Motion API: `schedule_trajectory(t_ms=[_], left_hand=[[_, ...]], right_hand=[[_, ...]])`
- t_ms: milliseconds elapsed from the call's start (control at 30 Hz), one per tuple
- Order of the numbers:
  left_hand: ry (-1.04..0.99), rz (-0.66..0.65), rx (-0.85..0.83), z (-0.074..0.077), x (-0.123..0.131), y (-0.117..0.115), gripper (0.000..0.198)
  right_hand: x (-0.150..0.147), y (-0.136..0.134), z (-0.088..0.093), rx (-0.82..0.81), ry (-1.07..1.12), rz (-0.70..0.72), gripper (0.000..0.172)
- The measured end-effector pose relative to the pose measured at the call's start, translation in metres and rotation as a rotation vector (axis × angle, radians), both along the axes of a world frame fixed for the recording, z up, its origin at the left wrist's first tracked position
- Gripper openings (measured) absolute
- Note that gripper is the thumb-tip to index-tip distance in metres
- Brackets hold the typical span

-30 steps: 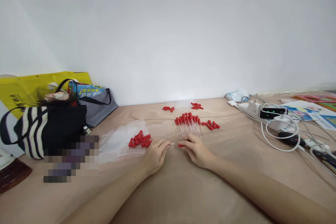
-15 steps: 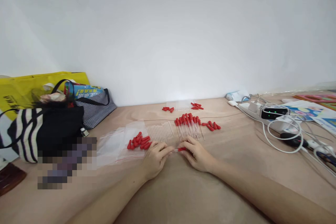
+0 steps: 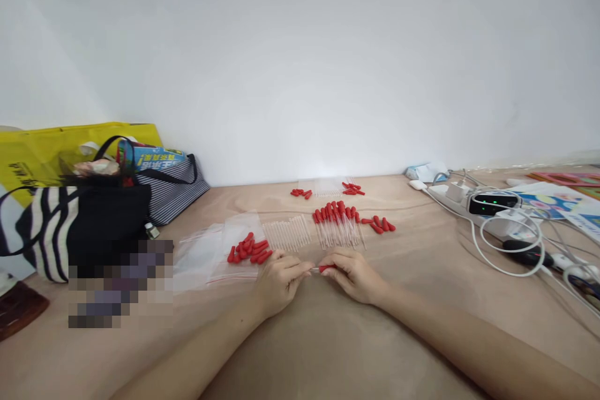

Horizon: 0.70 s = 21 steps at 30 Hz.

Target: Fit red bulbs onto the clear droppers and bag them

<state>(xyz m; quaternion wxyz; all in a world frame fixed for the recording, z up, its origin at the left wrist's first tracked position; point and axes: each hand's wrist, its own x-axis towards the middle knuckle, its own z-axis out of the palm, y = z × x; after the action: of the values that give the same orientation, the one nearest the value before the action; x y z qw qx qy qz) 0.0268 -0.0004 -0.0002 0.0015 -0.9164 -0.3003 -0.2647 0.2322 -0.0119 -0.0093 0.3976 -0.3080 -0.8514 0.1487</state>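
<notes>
My left hand (image 3: 281, 281) pinches a thin clear dropper tube (image 3: 315, 270), most of it hidden by the fingers. My right hand (image 3: 352, 275) grips a red rubber bulb (image 3: 327, 267) at the tube's right end. Tube and bulb meet between the two hands, low over the table. Beyond my left hand lies a heap of loose red bulbs (image 3: 248, 249) on clear plastic bags (image 3: 210, 256). A row of bare clear tubes (image 3: 287, 233) lies behind the hands. Right of it sit several droppers with red bulbs (image 3: 335, 222) fitted, side by side.
More loose red bulbs (image 3: 379, 224) lie to the right. Farther back are other tubes (image 3: 327, 186) between two small bulb groups. A black-and-white bag (image 3: 103, 225) and striped bag (image 3: 180, 190) stand left. A power strip (image 3: 450, 197) with tangled white cables (image 3: 497, 272) lies right.
The camera view has shifted slightly. Both hands stay at the same spot, and the right fingers have closed in a little around the red bulb.
</notes>
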Motion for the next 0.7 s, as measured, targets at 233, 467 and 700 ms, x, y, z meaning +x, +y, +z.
schedule_trajectory(t_ms=[233, 467, 700], left_hand=[[0.009, -0.004, 0.015, -0.0004, 0.0013, -0.0018, 0.031], [0.044, 0.039, 0.046, -0.0013, 0.0033, -0.0054, 0.03], [0.059, 0.063, 0.058, -0.0015, 0.0065, -0.0073, 0.031]], right_hand=[[0.0001, -0.0007, -0.0017, 0.067, -0.012, -0.001, 0.018], [-0.0038, -0.0002, -0.0011, 0.187, -0.127, -0.035, 0.019], [-0.0088, 0.0028, -0.0009, 0.227, -0.259, -0.11, 0.019]])
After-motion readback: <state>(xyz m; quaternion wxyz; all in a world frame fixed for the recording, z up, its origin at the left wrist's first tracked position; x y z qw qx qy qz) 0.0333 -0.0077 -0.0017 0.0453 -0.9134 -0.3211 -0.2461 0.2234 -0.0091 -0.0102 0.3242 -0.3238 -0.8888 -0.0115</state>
